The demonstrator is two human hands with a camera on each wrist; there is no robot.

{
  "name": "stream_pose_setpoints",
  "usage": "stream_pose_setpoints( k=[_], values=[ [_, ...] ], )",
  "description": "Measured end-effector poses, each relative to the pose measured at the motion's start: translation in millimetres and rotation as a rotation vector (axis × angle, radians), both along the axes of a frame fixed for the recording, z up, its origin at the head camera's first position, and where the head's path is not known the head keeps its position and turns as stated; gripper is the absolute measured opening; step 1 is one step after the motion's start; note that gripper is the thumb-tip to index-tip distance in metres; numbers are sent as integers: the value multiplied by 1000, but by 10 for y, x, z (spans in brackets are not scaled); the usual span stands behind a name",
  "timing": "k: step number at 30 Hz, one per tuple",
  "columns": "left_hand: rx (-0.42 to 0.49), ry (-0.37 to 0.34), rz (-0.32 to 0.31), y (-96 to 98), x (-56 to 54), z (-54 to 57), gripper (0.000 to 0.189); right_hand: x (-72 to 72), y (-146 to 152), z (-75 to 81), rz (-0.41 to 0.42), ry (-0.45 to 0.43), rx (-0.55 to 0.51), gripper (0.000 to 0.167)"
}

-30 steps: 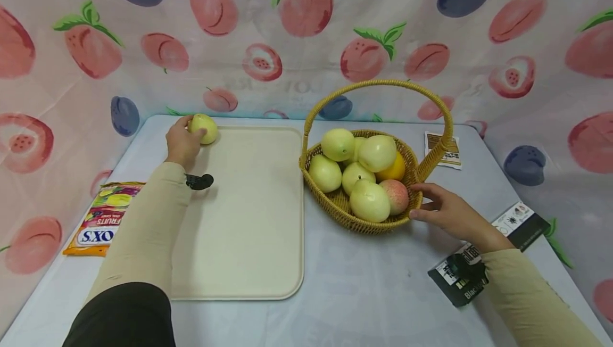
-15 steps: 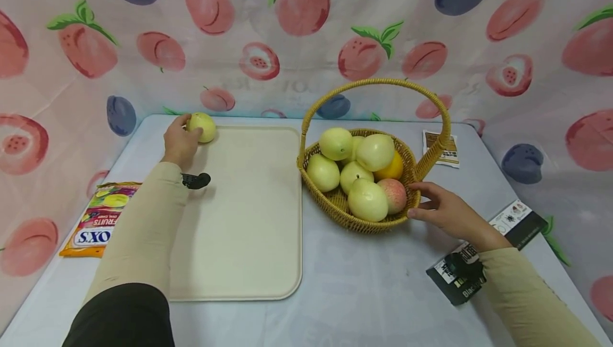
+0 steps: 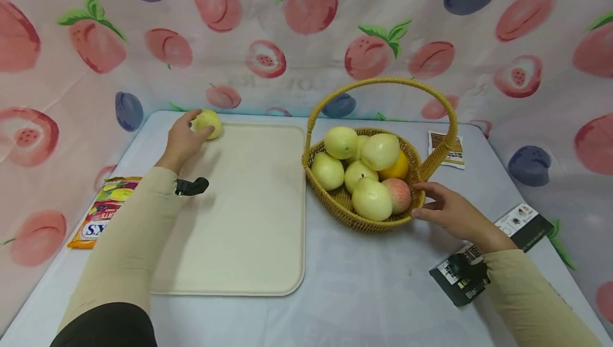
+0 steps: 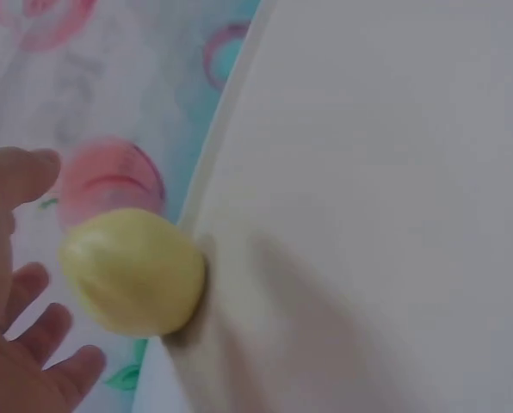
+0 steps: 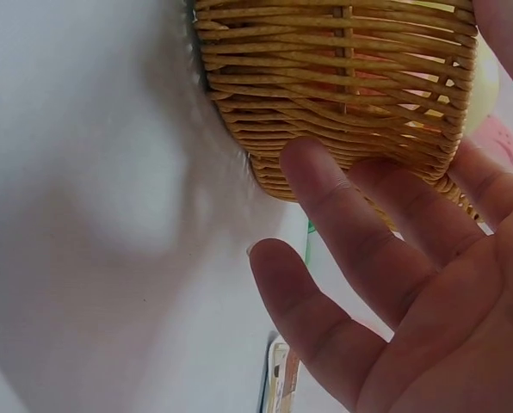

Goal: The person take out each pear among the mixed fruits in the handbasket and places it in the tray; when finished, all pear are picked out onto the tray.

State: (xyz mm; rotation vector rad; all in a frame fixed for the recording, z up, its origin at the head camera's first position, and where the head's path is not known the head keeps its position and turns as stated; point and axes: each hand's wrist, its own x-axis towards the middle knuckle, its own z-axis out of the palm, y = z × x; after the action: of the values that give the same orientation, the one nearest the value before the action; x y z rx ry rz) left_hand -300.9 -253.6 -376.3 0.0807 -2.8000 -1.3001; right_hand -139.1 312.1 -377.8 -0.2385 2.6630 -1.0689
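Observation:
A round yellow-green pear [image 3: 209, 123] sits at the far left corner of the cream tray [image 3: 239, 203]. My left hand [image 3: 182, 139] is right behind it with fingers and thumb spread; in the left wrist view a gap shows between this hand [image 4: 24, 301] and the pear [image 4: 132, 271]. At the right, my right hand [image 3: 452, 214] holds the rim of a woven basket [image 3: 337, 208], fingers along the outer wall and thumb at the rim. Several pale green pears [image 3: 371, 199], a pinkish peach [image 3: 398, 195] and an orange [image 3: 397, 167] fill the basket, whose tall handle [image 3: 383, 81] arches above.
A colourful candy bag [image 3: 100, 214] lies left of the tray, partly behind the left sleeve. A black-and-white box [image 3: 462, 278] lies under the right forearm. Behind the basket is a small brown-and-white packet [image 3: 447, 150]. A fruit-print curtain [image 3: 230, 43] borders the table.
My left hand has let go of the pear, its fingers opening and drawing back left. The pear stays at the tray corner. My right hand keeps its place at the basket.

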Motion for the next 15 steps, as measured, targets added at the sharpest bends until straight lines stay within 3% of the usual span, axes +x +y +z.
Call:
stream_pose_setpoints(
  k=[5,15],
  values=[
    [-4,-62,-99,94,159,112,74,9,21,-13,-3,0,6,70],
    [-16,3,-232,368,505,278,71,-3,-3,1,3,-14,13,72]
  ],
)
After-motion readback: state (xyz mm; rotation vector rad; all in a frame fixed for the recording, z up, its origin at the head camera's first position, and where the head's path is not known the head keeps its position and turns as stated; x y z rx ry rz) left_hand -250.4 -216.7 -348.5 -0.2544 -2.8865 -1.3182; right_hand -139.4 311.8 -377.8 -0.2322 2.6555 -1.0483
